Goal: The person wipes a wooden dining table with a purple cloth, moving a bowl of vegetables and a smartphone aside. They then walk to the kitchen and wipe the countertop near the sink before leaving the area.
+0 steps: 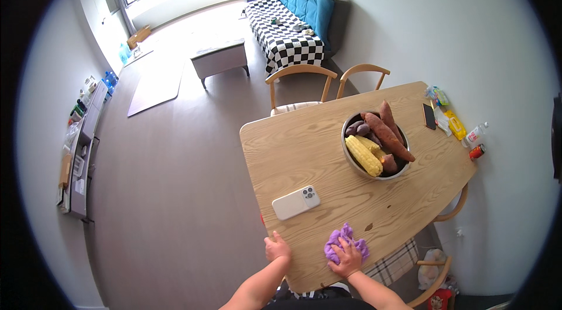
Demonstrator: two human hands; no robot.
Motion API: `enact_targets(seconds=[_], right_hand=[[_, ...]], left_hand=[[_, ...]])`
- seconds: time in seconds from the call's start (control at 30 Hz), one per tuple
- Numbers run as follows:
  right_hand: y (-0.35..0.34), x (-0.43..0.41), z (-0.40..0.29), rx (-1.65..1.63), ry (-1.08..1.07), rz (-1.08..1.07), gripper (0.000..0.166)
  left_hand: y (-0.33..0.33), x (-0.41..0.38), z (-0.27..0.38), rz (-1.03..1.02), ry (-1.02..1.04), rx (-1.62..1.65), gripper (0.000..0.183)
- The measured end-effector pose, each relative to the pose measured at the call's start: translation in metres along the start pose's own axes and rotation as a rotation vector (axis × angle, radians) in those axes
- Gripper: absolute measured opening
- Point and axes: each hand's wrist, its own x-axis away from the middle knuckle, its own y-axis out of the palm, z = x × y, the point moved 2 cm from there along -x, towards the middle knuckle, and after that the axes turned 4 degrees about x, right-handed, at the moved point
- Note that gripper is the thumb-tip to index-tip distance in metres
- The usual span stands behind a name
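My right hand [347, 259] presses a crumpled purple cloth [333, 242] onto the wooden table [303, 152], fingers spread over it and partly hiding it. At the table's near left edge, my left hand [278, 248] is curled around the rim; its fingertips are partly hidden. Between the hands and the table's middle lies a white smartphone [290, 205], camera lenses facing up. Farther off stands a round metal bowl [358, 168]. Inside it are corn cobs [363, 155], large sweet potatoes [386, 132] and small purple tubers [354, 128].
Along the wall side sit a dark phone [429, 116], a yellow wipes pack [455, 125], a plastic bottle [475, 134] and a red can [477, 152]. Wooden chairs [303, 69] surround the table; one with a plaid seat [395, 261] is close on my right. Two dark marks dot the tabletop.
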Motion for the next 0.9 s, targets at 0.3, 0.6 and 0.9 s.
enact_targets(seconds=[0.3, 0.6, 0.9], right_hand=[[-0.008, -0.004, -0.004, -0.015, -0.013, -0.009, 0.054], [-0.004, 0.001, 0.030, -0.041, 0.022, 0.043, 0.056], [-0.025, -0.011, 0.164, 0.125, 0.274, 0.140, 0.065]], left_hand=[[0.000, 0.000, 0.000, 0.024, 0.012, -0.030, 0.059], [0.004, -0.002, -0.003, 0.051, 0.020, -0.046, 0.059], [0.006, -0.002, -0.003, 0.084, 0.020, -0.077, 0.055]])
